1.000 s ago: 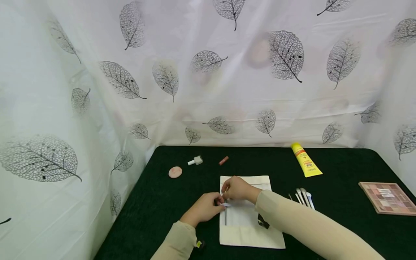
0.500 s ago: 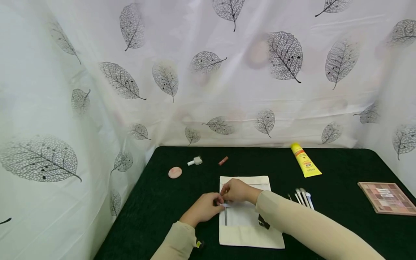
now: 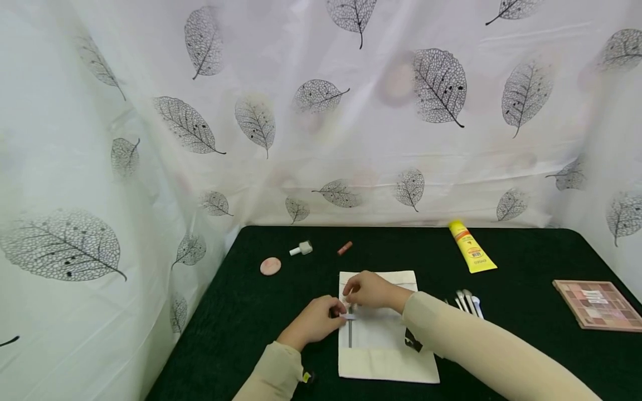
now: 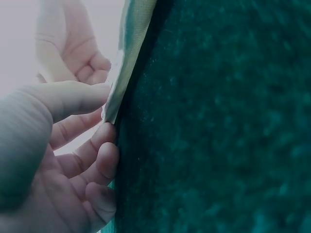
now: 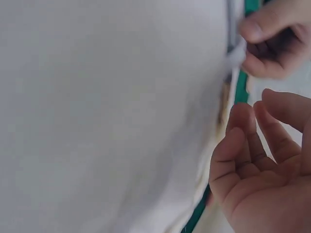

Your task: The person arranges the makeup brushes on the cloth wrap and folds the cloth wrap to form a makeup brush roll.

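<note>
Our right hand has moved slightly right and looks loose, empty. Our left hand pinches the loop; the stick crosses it on the cloth. Let's hold the loop steady.

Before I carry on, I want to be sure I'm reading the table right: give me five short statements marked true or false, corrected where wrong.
1. The left hand pinches the white cloth at its edge. True.
2. The yellow tube lies on the cloth. False: it lies on the dark table.
3. A thin gray stick lies on the cloth. True.
4. The right hand is over the brushes. False: it is over the cloth.
5. The palette lies right of the brushes. True.
</note>
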The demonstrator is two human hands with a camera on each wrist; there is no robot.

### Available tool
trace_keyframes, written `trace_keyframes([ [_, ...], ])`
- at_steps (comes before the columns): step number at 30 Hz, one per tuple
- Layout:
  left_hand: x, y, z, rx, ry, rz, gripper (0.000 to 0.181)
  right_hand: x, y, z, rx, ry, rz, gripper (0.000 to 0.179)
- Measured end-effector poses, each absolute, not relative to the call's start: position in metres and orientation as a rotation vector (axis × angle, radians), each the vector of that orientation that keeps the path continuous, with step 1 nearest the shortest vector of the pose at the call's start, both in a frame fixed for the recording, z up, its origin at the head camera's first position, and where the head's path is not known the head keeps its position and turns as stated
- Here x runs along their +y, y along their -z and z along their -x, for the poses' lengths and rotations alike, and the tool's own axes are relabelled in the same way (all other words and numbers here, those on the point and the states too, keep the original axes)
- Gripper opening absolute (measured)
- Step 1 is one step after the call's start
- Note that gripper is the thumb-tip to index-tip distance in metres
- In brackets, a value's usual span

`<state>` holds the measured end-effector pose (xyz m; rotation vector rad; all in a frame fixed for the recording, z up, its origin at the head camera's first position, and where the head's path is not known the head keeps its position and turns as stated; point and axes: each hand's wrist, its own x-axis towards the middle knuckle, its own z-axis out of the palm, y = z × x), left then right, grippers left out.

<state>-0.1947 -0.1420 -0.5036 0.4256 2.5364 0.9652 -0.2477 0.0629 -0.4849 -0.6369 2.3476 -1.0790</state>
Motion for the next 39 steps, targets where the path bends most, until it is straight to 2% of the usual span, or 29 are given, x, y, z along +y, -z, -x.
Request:
trace_keyframes([
  [6, -0.138, 0.501, 0.196, 2.556, -0.937, -0.434, 0.012, 0.093, 0.471, 0.251, 2.385, 1.169, 0.576, 0.018],
  [23, -0.126, 0.502, 0.192, 2.604, -0.861, -0.436, 0.018, 0.191, 0.452, 0.245, 2.506, 1.320, 0.308, 0.030],
  [34, -0.118, 0.505, 0.191, 2.563, -0.861, -0.390, 0.017, 0.247, 0.446, 0.225, 2.588, 1.257, 0.096, 0.039],
  [39, -0.114, 0.504, 0.192, 2.555, -0.868, -0.380, 0.016, 0.271, 0.451, 0.216, 2.602, 1.196, 0.029, 0.037],
])
